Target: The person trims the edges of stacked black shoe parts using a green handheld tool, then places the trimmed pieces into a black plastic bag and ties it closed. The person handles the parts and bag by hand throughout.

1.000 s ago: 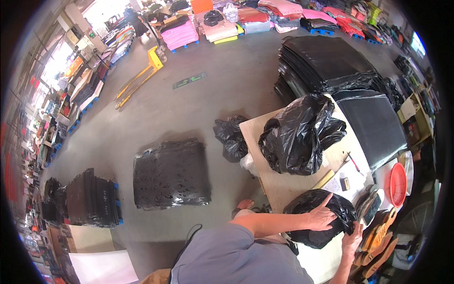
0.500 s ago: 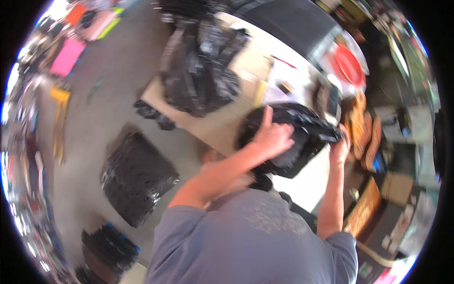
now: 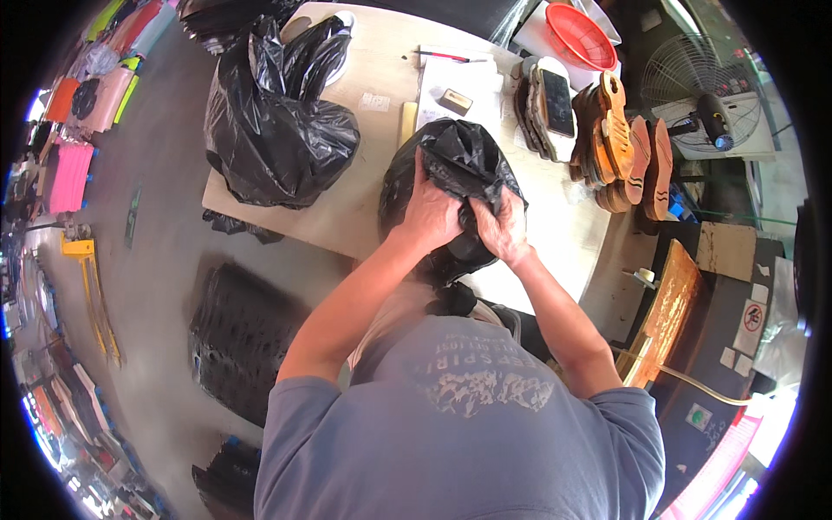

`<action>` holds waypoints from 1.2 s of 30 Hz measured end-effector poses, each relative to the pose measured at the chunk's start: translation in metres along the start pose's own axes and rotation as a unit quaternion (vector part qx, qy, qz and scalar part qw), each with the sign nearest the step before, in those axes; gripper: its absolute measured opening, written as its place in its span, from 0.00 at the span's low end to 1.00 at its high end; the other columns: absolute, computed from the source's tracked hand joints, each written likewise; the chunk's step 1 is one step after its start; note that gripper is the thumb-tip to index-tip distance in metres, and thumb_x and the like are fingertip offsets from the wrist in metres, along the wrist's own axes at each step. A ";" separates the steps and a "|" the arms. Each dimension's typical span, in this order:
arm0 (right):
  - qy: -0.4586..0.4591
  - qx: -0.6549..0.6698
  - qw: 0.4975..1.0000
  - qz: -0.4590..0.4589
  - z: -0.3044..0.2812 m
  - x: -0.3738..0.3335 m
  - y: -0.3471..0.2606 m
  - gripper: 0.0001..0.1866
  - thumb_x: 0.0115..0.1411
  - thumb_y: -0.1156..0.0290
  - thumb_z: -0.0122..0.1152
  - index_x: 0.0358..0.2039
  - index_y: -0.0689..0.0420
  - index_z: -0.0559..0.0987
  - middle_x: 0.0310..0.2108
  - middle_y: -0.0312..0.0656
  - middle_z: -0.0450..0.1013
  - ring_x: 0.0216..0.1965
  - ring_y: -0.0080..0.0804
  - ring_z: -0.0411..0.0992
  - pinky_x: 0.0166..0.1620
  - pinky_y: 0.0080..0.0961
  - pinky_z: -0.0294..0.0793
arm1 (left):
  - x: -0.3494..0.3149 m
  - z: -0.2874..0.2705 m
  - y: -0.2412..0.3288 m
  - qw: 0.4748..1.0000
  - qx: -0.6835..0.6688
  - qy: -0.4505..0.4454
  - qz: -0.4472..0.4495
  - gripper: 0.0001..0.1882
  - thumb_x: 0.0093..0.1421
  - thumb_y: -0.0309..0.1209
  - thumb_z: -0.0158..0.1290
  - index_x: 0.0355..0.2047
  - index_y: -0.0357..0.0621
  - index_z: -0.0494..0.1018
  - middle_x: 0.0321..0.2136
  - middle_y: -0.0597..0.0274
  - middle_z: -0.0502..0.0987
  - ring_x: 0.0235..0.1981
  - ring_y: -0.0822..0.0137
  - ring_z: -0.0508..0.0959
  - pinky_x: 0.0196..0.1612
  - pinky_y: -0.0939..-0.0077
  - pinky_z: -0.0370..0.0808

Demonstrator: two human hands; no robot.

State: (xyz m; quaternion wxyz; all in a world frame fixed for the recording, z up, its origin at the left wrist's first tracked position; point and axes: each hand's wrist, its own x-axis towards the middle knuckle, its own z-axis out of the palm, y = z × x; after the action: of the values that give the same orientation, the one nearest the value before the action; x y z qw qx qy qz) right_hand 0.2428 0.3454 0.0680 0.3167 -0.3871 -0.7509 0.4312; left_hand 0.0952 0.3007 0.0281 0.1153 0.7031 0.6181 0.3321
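A full black plastic bag (image 3: 403, 178) sits at the near edge of the pale table, right in front of me. My left hand (image 3: 432, 215) presses on its left side, the thumb pointing up along the gathered plastic. On the other side my right hand (image 3: 503, 227) is closed on a bunched fold of the same bag. Both hands are close together around its crumpled mouth. What lies inside the bag is hidden. A second black plastic bag (image 3: 277, 143), bulging and with its top twisted upward, stands on the table to the left.
On the pale table (image 3: 386, 65) lie white paper (image 3: 477, 78), a red-and-black pen (image 3: 451, 57) and a small block (image 3: 456, 101). A phone (image 3: 556, 102) rests on stacked sole-shaped pieces, beside brown shoe soles (image 3: 615, 130). Behind are a red basket (image 3: 581, 36) and a fan (image 3: 715, 117). Black bundles (image 3: 247, 338) lie on the floor.
My right hand has come inward from the bag's far right edge to beside the left hand. The bag's spread mouth is now bunched together. The whole view has shifted.
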 end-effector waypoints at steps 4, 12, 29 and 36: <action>0.019 -0.063 0.989 -0.135 0.022 0.001 0.034 0.22 0.56 0.80 0.68 0.52 0.60 0.76 0.38 0.55 0.79 0.37 0.59 0.80 0.40 0.43 0.79 | -0.009 -0.014 -0.013 0.995 -0.094 -0.005 0.032 0.23 0.59 0.31 0.57 0.55 0.46 0.76 0.55 0.48 0.78 0.60 0.46 0.74 0.69 0.40 0.57; 0.029 -0.164 0.965 -0.203 0.034 0.003 0.041 0.17 0.52 0.73 0.73 0.41 0.65 0.79 0.42 0.57 0.80 0.43 0.59 0.80 0.48 0.45 0.82 | -0.094 -0.049 0.006 0.958 -0.106 0.186 -0.193 0.21 0.65 0.33 0.62 0.54 0.35 0.74 0.51 0.48 0.78 0.49 0.59 0.79 0.53 0.63 0.76; -0.057 0.180 0.964 0.185 -0.011 0.021 -0.011 0.10 0.70 0.68 0.60 0.45 0.59 0.82 0.36 0.36 0.82 0.39 0.22 0.76 0.43 0.27 0.77 | -0.058 -0.136 0.087 0.645 -0.679 0.100 -0.337 0.14 0.74 0.29 0.50 0.55 0.38 0.75 0.48 0.58 0.83 0.46 0.64 0.84 0.52 0.65 0.81; -0.239 -0.074 0.967 -0.057 -0.109 0.014 -0.135 0.19 0.62 0.63 0.72 0.42 0.66 0.80 0.35 0.44 0.78 0.35 0.32 0.76 0.42 0.27 0.76 | -0.029 -0.146 0.100 0.559 -0.775 0.108 -0.275 0.13 0.74 0.30 0.48 0.54 0.39 0.75 0.48 0.58 0.82 0.49 0.63 0.83 0.54 0.64 0.80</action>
State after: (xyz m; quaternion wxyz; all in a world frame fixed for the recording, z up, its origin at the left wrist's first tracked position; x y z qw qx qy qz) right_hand 0.2822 0.3571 0.2375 0.1222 -0.2519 -0.8552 0.4362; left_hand 0.0854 0.2161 0.1856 0.6337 0.0976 0.2938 0.7089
